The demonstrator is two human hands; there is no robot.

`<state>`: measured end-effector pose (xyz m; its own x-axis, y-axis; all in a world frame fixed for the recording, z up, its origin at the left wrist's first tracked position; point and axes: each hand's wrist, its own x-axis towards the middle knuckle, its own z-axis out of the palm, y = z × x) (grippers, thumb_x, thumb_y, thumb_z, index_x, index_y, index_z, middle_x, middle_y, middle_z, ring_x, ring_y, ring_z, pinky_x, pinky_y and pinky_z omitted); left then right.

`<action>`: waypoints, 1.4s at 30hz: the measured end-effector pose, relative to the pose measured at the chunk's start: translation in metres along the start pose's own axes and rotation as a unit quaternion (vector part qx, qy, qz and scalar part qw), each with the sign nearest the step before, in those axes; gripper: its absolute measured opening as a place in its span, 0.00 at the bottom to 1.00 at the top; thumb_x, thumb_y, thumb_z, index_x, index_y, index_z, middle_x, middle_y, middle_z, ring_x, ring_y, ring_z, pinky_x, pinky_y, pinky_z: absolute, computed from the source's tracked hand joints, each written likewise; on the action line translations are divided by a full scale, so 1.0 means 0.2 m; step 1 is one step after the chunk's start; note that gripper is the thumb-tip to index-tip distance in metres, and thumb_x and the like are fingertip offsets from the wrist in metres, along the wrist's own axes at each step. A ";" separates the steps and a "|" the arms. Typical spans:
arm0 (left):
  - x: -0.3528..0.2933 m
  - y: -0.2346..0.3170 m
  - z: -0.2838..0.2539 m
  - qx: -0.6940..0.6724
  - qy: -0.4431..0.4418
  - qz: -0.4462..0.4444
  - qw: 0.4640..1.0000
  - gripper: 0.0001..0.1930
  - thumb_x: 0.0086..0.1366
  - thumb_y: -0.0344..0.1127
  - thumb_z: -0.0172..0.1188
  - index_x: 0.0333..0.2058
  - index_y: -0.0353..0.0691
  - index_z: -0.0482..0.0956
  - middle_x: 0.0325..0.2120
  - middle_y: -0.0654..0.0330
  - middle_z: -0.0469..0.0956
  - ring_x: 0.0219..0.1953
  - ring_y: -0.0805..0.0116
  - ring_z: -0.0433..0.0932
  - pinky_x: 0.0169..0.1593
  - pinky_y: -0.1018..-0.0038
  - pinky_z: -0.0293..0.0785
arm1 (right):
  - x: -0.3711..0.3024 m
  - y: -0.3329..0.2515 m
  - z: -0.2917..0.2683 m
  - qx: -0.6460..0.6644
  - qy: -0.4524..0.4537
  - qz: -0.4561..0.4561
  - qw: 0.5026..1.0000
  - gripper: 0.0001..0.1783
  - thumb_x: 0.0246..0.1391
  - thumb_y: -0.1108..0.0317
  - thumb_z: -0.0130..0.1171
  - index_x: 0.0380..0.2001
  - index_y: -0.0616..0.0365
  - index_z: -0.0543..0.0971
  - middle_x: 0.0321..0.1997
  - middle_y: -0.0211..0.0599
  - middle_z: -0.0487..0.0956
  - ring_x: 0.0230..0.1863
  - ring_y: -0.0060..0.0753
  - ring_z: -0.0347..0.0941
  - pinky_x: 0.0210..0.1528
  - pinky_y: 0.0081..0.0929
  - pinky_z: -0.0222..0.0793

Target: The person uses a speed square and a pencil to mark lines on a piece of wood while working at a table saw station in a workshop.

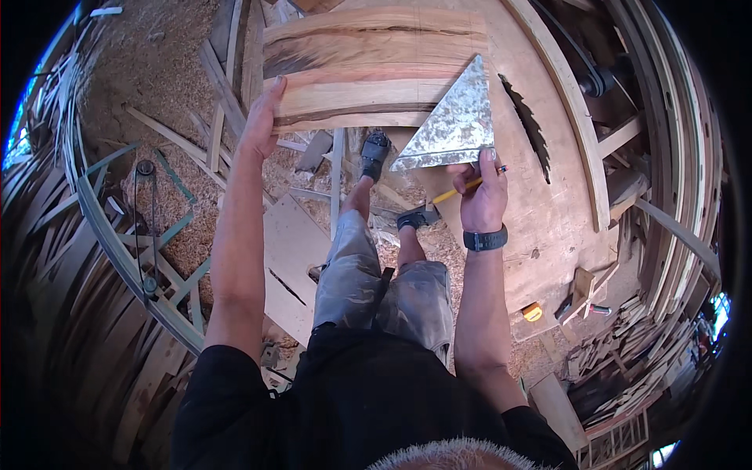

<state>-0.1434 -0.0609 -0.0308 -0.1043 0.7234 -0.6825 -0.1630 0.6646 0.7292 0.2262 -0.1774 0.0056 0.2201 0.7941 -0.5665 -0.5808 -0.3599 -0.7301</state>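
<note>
A wide wooden board [352, 82] with dark grain streaks lies across the far middle, partly over the saw table [540, 227]. My left hand [265, 117] grips the board's left end, thumb on its top face. Over the board's right end lies a worn metal triangle square [458, 117], one corner pointing away from me. My right hand [483, 188] is closed at the square's near right corner, with the thumb on its edge. A yellow pencil [456, 190] sticks out between the same fingers, pointing left. Fingers beneath the square are partly hidden.
A toothed circular saw blade [526, 129] stands up through the table, right of the square. A wooden rail [568, 102] runs beyond it. An orange-yellow tape measure [532, 312] lies at the near right. Offcuts and sawdust cover the floor [157, 55]; stacked strips [642, 352] lie lower right.
</note>
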 end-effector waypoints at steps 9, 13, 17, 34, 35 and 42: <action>0.02 0.01 0.00 -0.001 0.000 -0.005 1.000 0.34 0.65 0.61 0.61 0.57 0.37 0.75 0.51 0.57 0.79 0.52 0.66 0.78 0.58 0.67 0.71 | 0.00 0.04 -0.01 0.056 -0.019 0.009 0.998 0.16 0.70 0.53 0.53 0.39 0.56 0.76 0.22 0.35 0.80 0.20 0.26 0.69 0.25 0.23 0.61; 0.02 0.04 0.03 0.035 0.048 -0.012 0.998 0.33 0.65 0.61 0.60 0.57 0.38 0.75 0.51 0.57 0.78 0.52 0.66 0.78 0.58 0.66 0.71 | 0.01 0.06 -0.01 0.061 -0.011 0.007 0.998 0.17 0.69 0.53 0.53 0.37 0.56 0.76 0.20 0.35 0.79 0.19 0.27 0.68 0.25 0.23 0.61; 0.04 0.00 -0.04 -0.022 0.014 -0.008 1.000 0.32 0.66 0.62 0.60 0.55 0.40 0.76 0.51 0.57 0.79 0.52 0.65 0.78 0.59 0.65 0.71 | 0.00 0.06 0.01 0.067 -0.001 0.011 0.998 0.17 0.69 0.53 0.53 0.37 0.56 0.76 0.20 0.35 0.78 0.20 0.27 0.67 0.26 0.24 0.61; -0.03 -0.21 -0.03 -0.301 -0.031 0.131 0.944 0.34 0.70 0.51 0.38 0.66 0.31 0.65 0.64 0.52 0.71 0.66 0.63 0.68 0.70 0.72 0.55 | 0.00 0.05 -0.04 0.049 -0.007 0.024 0.998 0.24 0.71 0.51 0.49 0.62 0.53 0.70 0.58 0.37 0.78 0.57 0.34 0.74 0.62 0.43 0.67; 0.00 -0.25 -0.09 -0.305 -0.059 0.153 0.938 0.36 0.70 0.51 0.35 0.69 0.31 0.59 0.69 0.51 0.63 0.70 0.63 0.61 0.73 0.70 0.50 | 0.02 0.06 -0.07 0.033 -0.022 0.031 0.999 0.29 0.70 0.49 0.49 0.67 0.52 0.66 0.67 0.38 0.72 0.66 0.37 0.67 0.69 0.47 0.60; 0.00 -0.50 -0.12 -0.400 0.042 0.083 0.912 0.38 0.71 0.53 0.29 0.70 0.30 0.54 0.71 0.48 0.58 0.73 0.57 0.56 0.75 0.63 0.46 | -0.04 0.02 0.07 -0.032 0.016 0.012 0.999 0.31 0.70 0.48 0.47 0.69 0.50 0.63 0.70 0.36 0.69 0.69 0.37 0.65 0.70 0.46 0.59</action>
<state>-0.1511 -0.1321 -0.1038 -0.2616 0.7628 -0.5913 -0.7982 0.1734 0.5769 0.2108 -0.1790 0.0127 0.2327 0.7685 -0.5960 -0.5350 -0.4106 -0.7384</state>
